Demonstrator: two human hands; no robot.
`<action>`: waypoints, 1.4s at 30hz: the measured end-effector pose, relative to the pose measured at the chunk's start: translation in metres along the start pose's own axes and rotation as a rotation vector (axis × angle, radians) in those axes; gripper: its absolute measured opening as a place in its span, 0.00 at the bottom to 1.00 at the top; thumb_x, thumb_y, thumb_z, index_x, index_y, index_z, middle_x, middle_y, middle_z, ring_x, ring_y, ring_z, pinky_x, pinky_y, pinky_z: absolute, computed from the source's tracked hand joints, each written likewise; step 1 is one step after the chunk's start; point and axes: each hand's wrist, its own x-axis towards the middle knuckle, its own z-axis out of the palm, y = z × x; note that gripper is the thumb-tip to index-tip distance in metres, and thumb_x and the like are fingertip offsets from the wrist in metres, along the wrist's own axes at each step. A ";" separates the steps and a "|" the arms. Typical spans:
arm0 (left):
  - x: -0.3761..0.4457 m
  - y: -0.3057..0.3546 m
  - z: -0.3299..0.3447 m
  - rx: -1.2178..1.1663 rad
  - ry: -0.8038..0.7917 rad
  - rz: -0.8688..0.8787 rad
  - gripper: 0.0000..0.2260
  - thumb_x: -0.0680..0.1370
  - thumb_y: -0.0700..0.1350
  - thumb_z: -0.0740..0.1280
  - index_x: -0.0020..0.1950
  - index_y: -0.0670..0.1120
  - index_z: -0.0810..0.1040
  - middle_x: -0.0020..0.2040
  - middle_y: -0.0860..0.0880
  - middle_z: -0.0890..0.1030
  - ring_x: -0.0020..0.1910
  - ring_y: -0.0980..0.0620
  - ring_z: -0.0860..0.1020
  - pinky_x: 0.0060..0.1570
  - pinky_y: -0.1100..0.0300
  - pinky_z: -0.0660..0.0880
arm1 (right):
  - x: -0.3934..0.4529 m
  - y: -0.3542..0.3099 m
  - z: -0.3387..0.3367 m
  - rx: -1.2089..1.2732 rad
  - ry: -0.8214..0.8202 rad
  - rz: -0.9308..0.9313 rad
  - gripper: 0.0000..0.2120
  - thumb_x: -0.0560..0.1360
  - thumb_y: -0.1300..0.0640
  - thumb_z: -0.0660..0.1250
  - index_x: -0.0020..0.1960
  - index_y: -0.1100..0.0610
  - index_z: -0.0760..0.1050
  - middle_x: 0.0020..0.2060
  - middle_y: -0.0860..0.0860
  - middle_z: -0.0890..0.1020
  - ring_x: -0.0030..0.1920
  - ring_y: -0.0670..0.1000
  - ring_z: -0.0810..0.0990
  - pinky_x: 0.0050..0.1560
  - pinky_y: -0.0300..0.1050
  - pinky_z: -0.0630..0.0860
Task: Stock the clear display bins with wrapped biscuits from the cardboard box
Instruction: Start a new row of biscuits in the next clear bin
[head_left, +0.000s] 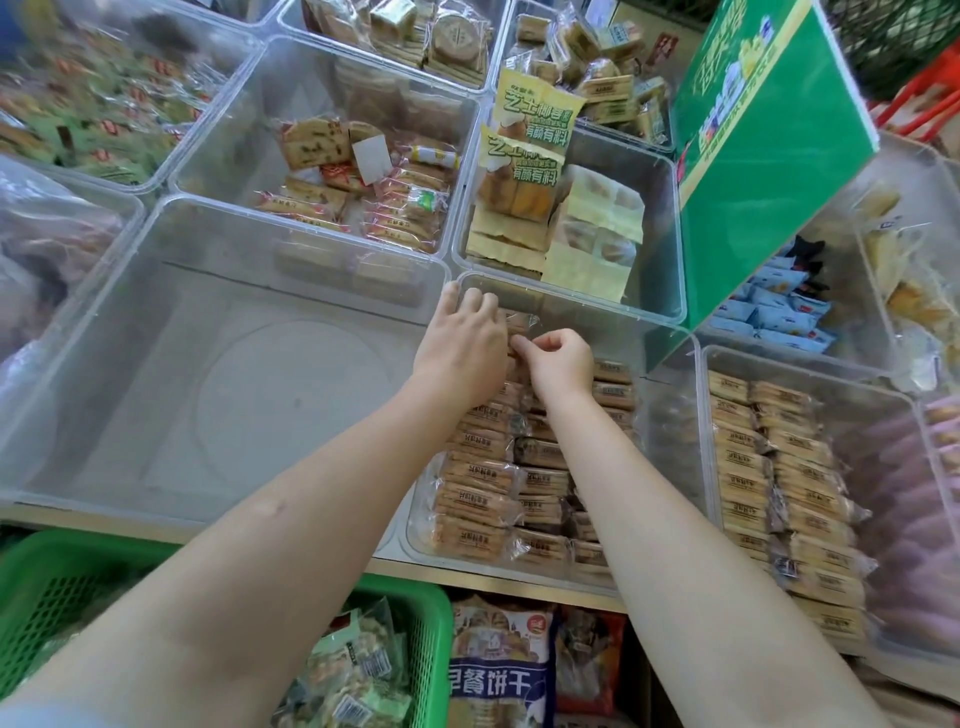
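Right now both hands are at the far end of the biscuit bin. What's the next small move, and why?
Probably set the wrapped biscuit down at the far end of the clear bin and let go. The left hand and right hand both hold it just past the last of the packed rows, where a bare gap remains before the bin's far wall.

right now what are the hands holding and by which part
Both hands, left hand and right hand, meet on a wrapped biscuit at the bin's far end; the right pinches its wrapper edge. The left's grip is hidden.
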 end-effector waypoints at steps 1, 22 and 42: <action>0.000 0.000 0.000 0.001 -0.006 0.003 0.19 0.82 0.48 0.53 0.69 0.43 0.72 0.65 0.43 0.73 0.67 0.41 0.68 0.77 0.41 0.52 | 0.002 -0.003 -0.001 -0.036 -0.001 0.007 0.12 0.75 0.51 0.75 0.49 0.58 0.76 0.42 0.50 0.80 0.45 0.52 0.79 0.43 0.45 0.73; -0.120 0.284 -0.073 -0.679 0.182 0.235 0.17 0.77 0.45 0.66 0.65 0.42 0.77 0.61 0.40 0.77 0.58 0.37 0.76 0.56 0.45 0.74 | -0.228 0.151 -0.319 0.271 0.223 -0.014 0.09 0.81 0.60 0.64 0.42 0.55 0.77 0.31 0.48 0.81 0.32 0.49 0.81 0.40 0.48 0.79; -0.185 0.562 -0.107 -0.271 -0.014 0.037 0.38 0.77 0.55 0.64 0.82 0.49 0.50 0.81 0.43 0.55 0.80 0.41 0.51 0.76 0.39 0.54 | -0.146 0.493 -0.529 -0.899 -0.483 0.599 0.26 0.83 0.49 0.56 0.78 0.58 0.62 0.76 0.60 0.63 0.73 0.62 0.66 0.71 0.57 0.69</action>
